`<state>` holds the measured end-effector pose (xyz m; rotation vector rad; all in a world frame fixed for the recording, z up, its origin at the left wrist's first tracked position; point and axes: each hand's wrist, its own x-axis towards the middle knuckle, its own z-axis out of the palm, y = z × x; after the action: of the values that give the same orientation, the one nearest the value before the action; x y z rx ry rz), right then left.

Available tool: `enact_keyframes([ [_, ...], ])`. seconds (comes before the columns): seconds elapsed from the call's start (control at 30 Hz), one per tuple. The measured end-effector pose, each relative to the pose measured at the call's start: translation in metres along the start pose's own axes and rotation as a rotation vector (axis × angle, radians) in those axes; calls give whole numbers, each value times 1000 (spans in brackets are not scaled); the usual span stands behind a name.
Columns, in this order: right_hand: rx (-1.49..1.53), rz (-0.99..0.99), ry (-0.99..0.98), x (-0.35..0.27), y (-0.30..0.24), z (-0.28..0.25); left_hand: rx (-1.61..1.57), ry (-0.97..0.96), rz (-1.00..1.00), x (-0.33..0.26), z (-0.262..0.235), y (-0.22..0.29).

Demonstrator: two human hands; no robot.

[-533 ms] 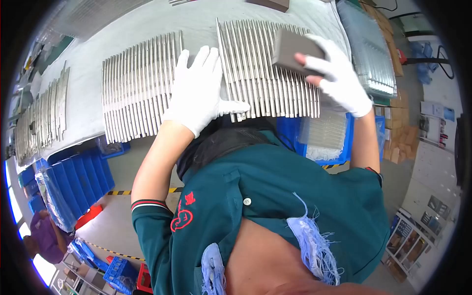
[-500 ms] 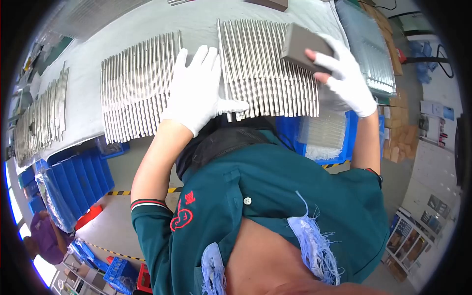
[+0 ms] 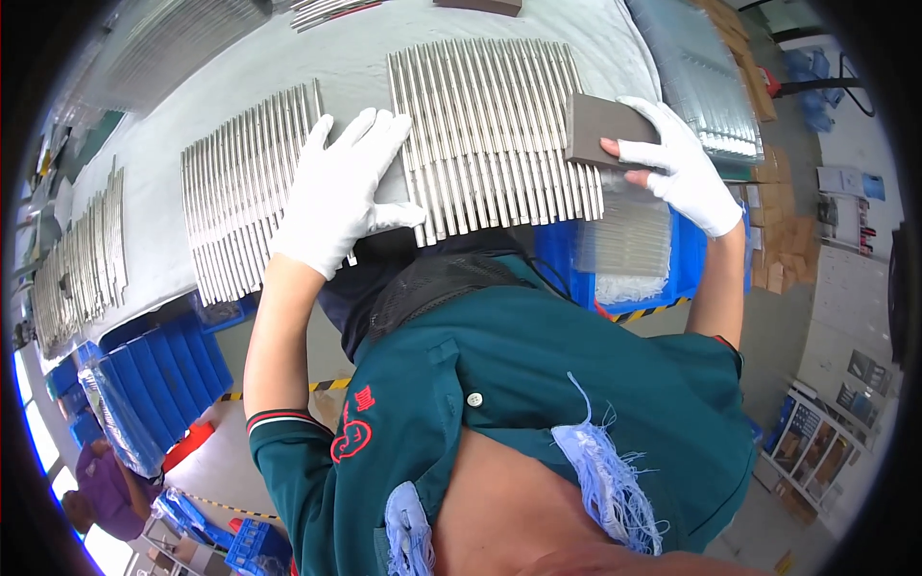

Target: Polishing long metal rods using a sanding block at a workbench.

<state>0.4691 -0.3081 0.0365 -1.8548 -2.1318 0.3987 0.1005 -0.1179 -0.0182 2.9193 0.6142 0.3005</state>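
Both hands wear white gloves. The left hand (image 3: 336,197) lies flat and fully open, fingers spread, palm down across the gap between 2 sets of metal rods; it grips nothing. The right hand (image 3: 677,163) is partly closed around 1 grey-brown block (image 3: 600,130), thumb on its near edge and fingers over its far side. The block rests on the right end of the centre rod set (image 3: 490,130), which lies on the white table (image 3: 365,58) directly ahead of the person. A 2nd rod set (image 3: 240,192) lies just left of it, under the left hand. A 3rd rod set (image 3: 86,259) lies well apart at the far left. More rods (image 3: 322,10) and 1 other dark block (image 3: 480,6) sit at the far edge of the table. 1 blue bin (image 3: 634,259) below the right hand holds clear wrapped bundles. A row of blue bins (image 3: 144,374) stands at lower left; the exact count cannot be told. Brown cartons (image 3: 778,230) stack at the right. Black-and-yellow tape (image 3: 653,309) marks the floor.
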Motion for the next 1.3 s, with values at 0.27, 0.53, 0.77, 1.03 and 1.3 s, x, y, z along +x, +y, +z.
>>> enact_keyframes([
  [0.27, -124, -282, 102, 66, -42, 34, 125, 50, 20, 6, 2, 5],
  [0.53, -156, -261, 109, 62, -40, 37, 123, 36, -25, 5, 1, 12],
  [0.77, -30, -240, 116, 86, -58, 31, 87, 106, -64, -6, 4, 3],
  [1.03, -99, -267, 28, 74, -46, 39, 108, 118, -77, -3, 14, 5],
  [1.3, -259, -283, 62, 82, -66, 46, 137, 111, -94, -2, 14, 7],
])
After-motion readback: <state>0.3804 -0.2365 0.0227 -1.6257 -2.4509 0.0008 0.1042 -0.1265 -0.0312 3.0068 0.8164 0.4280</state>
